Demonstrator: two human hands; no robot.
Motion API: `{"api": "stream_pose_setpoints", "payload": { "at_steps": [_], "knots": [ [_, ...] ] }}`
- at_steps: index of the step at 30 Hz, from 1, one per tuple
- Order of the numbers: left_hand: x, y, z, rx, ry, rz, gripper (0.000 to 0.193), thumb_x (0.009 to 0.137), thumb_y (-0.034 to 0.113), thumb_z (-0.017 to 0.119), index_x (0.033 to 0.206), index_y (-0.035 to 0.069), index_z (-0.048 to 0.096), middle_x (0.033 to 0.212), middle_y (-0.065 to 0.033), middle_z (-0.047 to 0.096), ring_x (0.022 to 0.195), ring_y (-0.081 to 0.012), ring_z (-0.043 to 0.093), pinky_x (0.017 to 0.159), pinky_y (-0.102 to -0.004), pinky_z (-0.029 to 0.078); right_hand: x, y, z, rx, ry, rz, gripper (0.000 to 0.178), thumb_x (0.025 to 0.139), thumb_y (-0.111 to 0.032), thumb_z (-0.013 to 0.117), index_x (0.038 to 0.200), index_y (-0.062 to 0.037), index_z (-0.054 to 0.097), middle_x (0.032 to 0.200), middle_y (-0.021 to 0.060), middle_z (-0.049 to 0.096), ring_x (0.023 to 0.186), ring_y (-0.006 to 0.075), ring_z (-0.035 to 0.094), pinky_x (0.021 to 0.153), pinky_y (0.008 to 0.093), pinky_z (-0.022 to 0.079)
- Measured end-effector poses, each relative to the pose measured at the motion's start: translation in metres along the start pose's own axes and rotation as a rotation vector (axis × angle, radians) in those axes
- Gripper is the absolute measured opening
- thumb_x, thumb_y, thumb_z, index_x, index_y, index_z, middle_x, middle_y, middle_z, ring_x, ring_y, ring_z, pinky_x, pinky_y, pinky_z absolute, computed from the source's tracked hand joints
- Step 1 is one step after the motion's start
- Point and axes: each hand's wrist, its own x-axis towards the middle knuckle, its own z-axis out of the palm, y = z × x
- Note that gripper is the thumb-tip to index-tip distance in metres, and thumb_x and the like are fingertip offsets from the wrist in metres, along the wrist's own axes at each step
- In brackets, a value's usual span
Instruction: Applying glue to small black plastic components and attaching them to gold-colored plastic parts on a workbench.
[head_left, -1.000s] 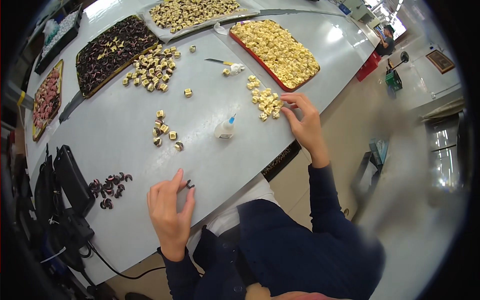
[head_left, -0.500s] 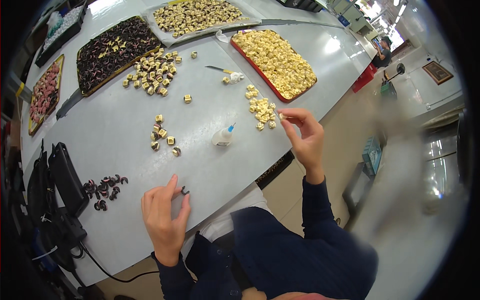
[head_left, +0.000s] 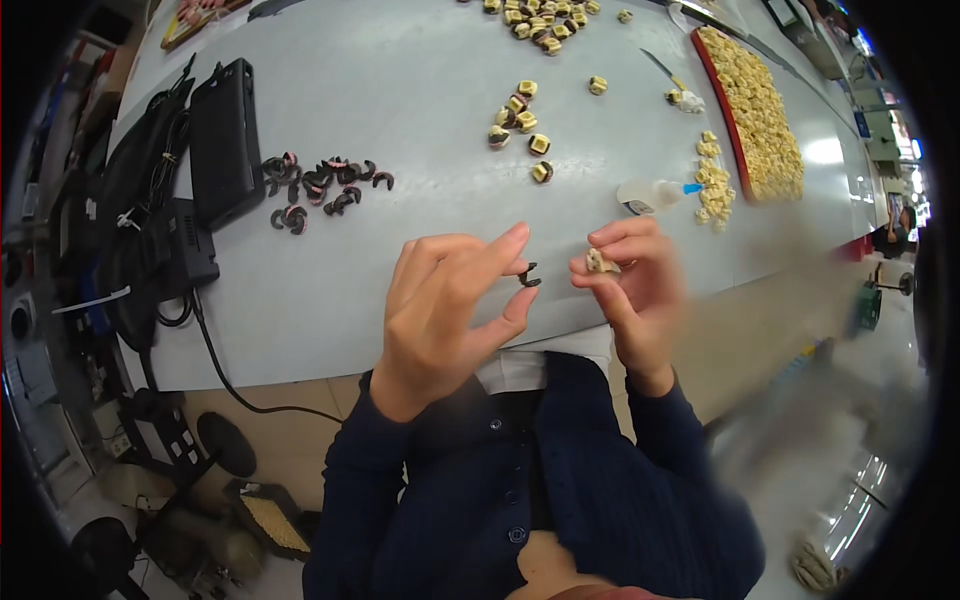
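Observation:
My left hand (head_left: 440, 310) pinches a small black C-shaped piece (head_left: 530, 275) between thumb and fingers, its curve sticking out past the fingertips. Close by on the right, my right hand (head_left: 640, 290) grips a small cream-yellow piece (head_left: 600, 262) with thumb and fingers. A narrow gap separates the two pieces, both held in front of me near the table's front edge. Beyond my right hand, a white squeeze bottle with a blue tip (head_left: 650, 195) is near a loose pile of cream pieces (head_left: 714, 190).
Black and pink curved pieces (head_left: 340, 178) lie left, near a black electronic box (head_left: 228, 150) with cables. Joined yellow-and-black pieces (head_left: 525, 120) sit farther back. A knife (head_left: 662, 68) lies beside a red tray (head_left: 722, 105) full of cream pieces.
My view has swung left. My right hand has come away from the cream pile with a cream piece, toward my left hand. The left hand has lifted its black piece off the table area.

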Motion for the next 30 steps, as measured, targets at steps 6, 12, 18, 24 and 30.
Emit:
{"api": "stream_pose_setpoints", "payload": {
  "at_steps": [6, 12, 18, 24, 30],
  "knots": [
    [-0.002, -0.001, -0.003, -0.009, 0.032, 0.01, 0.071, 0.063, -0.004, 0.084, 0.126, 0.003, 0.054, 0.087, -0.0076, 0.073, 0.085, -0.0224, 0.061, 0.077, -0.0328, 0.052, 0.006, -0.001, 0.009, 0.192, 0.007, 0.179, 0.026, 0.086, 0.012, 0.064, 0.109, 0.0059, 0.055, 0.109, 0.0154, 0.06, 0.104, 0.0239, 0.065, 0.089, 0.0357, 0.059],
    [-0.003, -0.001, -0.002, -0.012, 0.043, 0.031, 0.069, 0.064, -0.001, 0.086, 0.124, 0.003, 0.054, 0.088, -0.008, 0.073, 0.086, -0.023, 0.061, 0.075, -0.0327, 0.053, 0.01, -0.012, 0.01, 0.247, -0.013, 0.376, 0.026, 0.088, 0.009, 0.065, 0.111, 0.0054, 0.054, 0.109, 0.0215, 0.067, 0.107, 0.0266, 0.067, 0.089, 0.0339, 0.057],
    [-0.002, 0.0, -0.001, 0.0, 0.047, 0.03, 0.071, 0.063, -0.002, 0.086, 0.125, 0.003, 0.052, 0.089, -0.0077, 0.073, 0.086, -0.0233, 0.061, 0.073, -0.0324, 0.053, 0.012, -0.013, 0.008, 0.35, -0.081, 0.454, 0.025, 0.09, 0.006, 0.065, 0.112, 0.0038, 0.052, 0.108, 0.0241, 0.068, 0.104, 0.0263, 0.068, 0.088, 0.033, 0.057],
    [-0.003, -0.001, 0.004, -0.043, 0.145, 0.039, 0.065, 0.062, -0.002, 0.084, 0.121, 0.009, 0.06, 0.088, 0.0005, 0.07, 0.084, -0.0183, 0.063, 0.071, -0.0296, 0.047, 0.012, -0.017, 0.012, 0.36, -0.094, 0.468, 0.024, 0.09, 0.004, 0.065, 0.111, 0.0026, 0.053, 0.108, 0.0249, 0.068, 0.102, 0.0249, 0.068, 0.087, 0.0327, 0.057],
    [-0.004, -0.003, 0.003, -0.037, 0.19, 0.054, 0.06, 0.061, -0.002, 0.085, 0.116, 0.008, 0.065, 0.09, -0.0014, 0.069, 0.082, -0.0192, 0.064, 0.07, -0.0295, 0.049, 0.011, -0.015, 0.022, 0.399, -0.081, 0.525, 0.025, 0.092, -0.008, 0.066, 0.111, -0.0005, 0.051, 0.107, 0.0179, 0.068, 0.101, 0.023, 0.068, 0.085, 0.0332, 0.057]
  ]
}}
